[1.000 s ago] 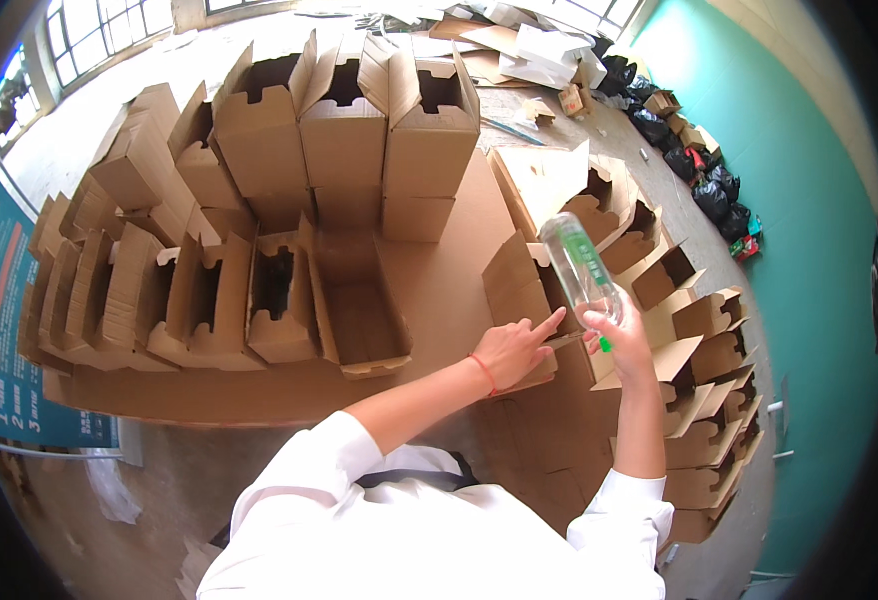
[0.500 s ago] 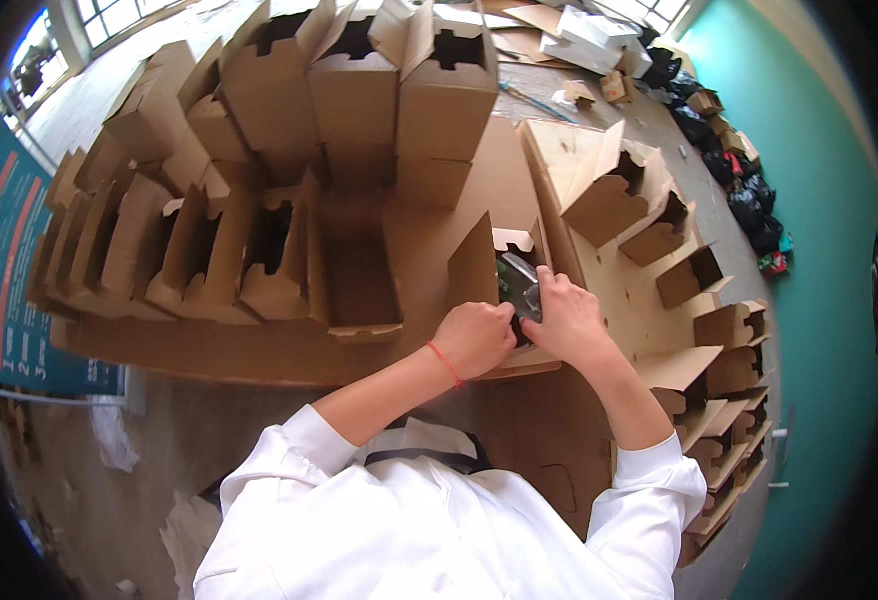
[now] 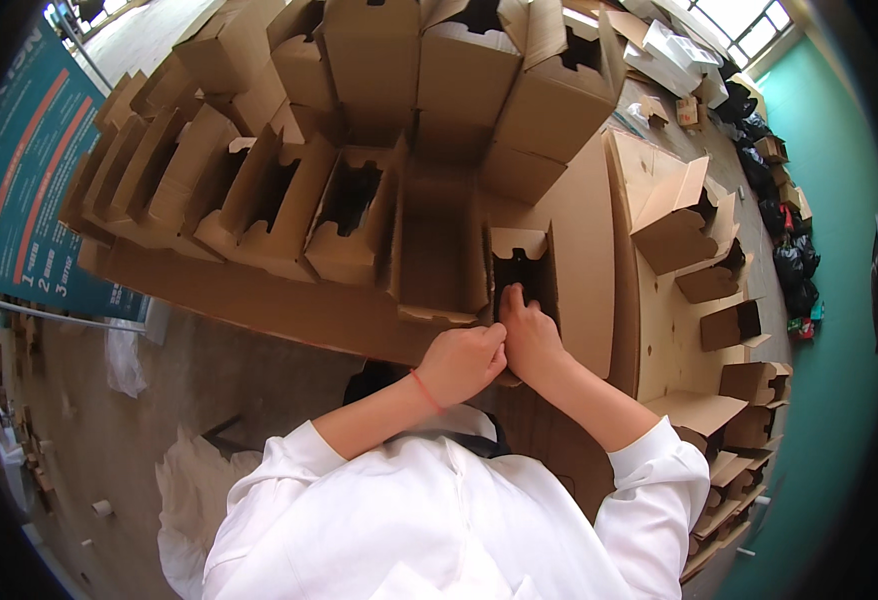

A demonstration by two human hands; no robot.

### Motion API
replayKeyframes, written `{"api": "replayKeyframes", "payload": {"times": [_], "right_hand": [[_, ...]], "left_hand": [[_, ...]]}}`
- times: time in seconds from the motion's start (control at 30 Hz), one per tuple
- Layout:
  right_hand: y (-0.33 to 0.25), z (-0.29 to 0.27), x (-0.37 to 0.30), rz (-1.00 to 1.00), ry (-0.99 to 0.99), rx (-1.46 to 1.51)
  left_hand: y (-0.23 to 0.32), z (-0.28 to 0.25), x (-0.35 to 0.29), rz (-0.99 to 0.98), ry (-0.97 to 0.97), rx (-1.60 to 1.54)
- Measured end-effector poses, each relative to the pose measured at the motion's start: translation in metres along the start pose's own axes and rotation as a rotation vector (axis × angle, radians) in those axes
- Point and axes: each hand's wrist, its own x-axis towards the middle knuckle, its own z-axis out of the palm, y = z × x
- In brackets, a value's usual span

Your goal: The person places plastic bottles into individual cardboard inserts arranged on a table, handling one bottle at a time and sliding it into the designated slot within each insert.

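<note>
Cardboard box [image 3: 506, 241], narrow and open-topped, stands at or very near the front edge of the brown worktop [image 3: 586, 255], the broadest piece of the setup, which leaves it little margin: I judge that a pull toward the body could tip or drag it over. To the worktop's right runs a paler wooden surface [image 3: 659, 325] with its own open boxes [image 3: 671, 238]. Tall cartons [image 3: 459, 85] stand along the far side, their upright flaps leaning close together; a bumped forearm or a jolt to the worktop might topple one. Shorter boxes [image 3: 347, 250] line up at the left, packed so tightly that a shove on the end one could travel down the row. Just left of the box sits a wide open carton [image 3: 442, 240], close enough to be knocked if the box slides sideways. Both hands meet over the near end of the box (its inside is too dark to show what it holds). The left hand [image 3: 464, 362] is curled into a loose fist by the near left corner; whether it pinches cardboard, I cannot tell. The right hand [image 3: 531, 335] reaches its fingers down over the opening, and their grip is hidden too. Pressing hard there could crease the thin wall or tear a notched flap. Smallest is the red cord [image 3: 427, 392] on the left wrist, which might catch on a raw cardboard edge.
</note>
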Motion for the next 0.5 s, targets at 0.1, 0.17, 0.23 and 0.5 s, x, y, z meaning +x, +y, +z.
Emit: {"api": "replayKeyframes", "payload": {"times": [0.1, 0.17, 0.23, 0.5], "right_hand": [[-0.001, -0.014, -0.006, 0.015, -0.194, 0.386], [0.005, -0.027, 0.002, -0.002, -0.171, 0.333], [0.007, -0.04, 0.006, -0.004, -0.209, 0.298], [0.002, -0.012, 0.003, 0.087, -0.354, 0.372]], "left_hand": [[-0.003, -0.003, -0.003, -0.006, -0.024, -0.023], [-0.005, -0.005, -0.002, -0.01, -0.036, -0.024], [-0.01, -0.005, -0.004, -0.018, -0.027, -0.027], [-0.011, -0.01, -0.003, 0.032, -0.075, -0.07]]}}
